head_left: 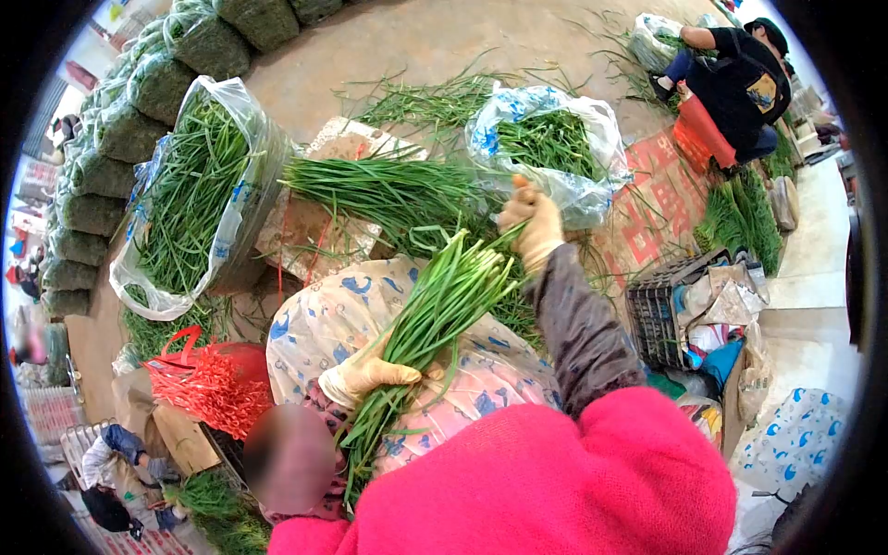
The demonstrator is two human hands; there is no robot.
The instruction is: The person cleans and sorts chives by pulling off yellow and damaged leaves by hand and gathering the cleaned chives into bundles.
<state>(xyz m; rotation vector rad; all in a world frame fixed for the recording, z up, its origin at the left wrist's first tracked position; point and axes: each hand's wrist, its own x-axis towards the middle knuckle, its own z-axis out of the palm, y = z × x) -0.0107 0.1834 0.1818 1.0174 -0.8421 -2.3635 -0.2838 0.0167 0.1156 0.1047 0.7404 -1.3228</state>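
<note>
A bunch of garlic chives (442, 305) lies slantwise across my lap, pale cut ends toward the upper right. My left hand (365, 375), in a cream glove, is closed around its lower part. My right hand (535, 227), gloved too, has its fingers curled at the upper ends of the bunch, on a few strands. Just beyond my knees, a large pile of chives (379, 190) rests on a low board (347, 143). A patterned plastic apron (324, 310) covers my lap.
Plastic bags of chives stand at left (264, 139) and ahead (606, 125). Red ties (208, 388) lie left, a black crate (657, 310) right. Wrapped bales (102, 176) line the far left. Another person (740, 92) sits at upper right, and one (120, 472) at lower left.
</note>
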